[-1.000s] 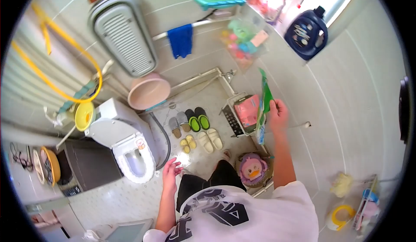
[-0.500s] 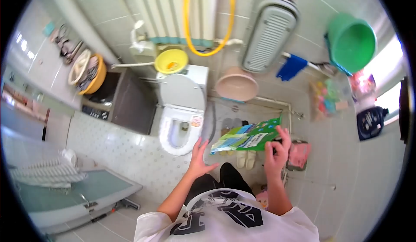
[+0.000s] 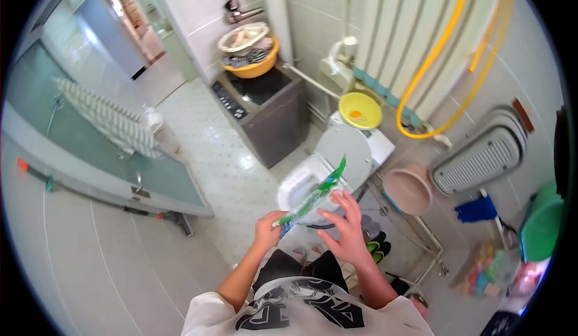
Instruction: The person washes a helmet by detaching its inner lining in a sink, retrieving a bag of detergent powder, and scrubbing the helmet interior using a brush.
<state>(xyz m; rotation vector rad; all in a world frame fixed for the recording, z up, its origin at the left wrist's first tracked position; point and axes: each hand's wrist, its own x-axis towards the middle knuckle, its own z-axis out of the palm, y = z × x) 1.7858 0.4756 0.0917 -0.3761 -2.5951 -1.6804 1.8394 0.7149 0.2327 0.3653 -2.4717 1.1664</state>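
A green plastic packet (image 3: 317,196) hangs on a slant in front of me, turned nearly edge-on, above the toilet (image 3: 345,149). My left hand (image 3: 268,231) is closed around its lower left end. Beside the packet's right side is my right hand (image 3: 345,226), its fingers spread and not wrapped around anything. Whether those fingertips touch the plastic I cannot tell. The toilet lid is raised, and part of the seat is hidden behind the packet. What the packet contains does not show.
A yellow basin (image 3: 360,110) sits on the toilet tank. Left of it stands a washing machine (image 3: 274,122) with a laundry basin (image 3: 256,66) on top. A pink basin (image 3: 408,190), slippers (image 3: 377,247) and pipes are at right. The glass door (image 3: 108,149) is at left.
My view has swung left. The packet has passed from my right hand to my left and turned from broadside to nearly edge-on. My right hand has opened.
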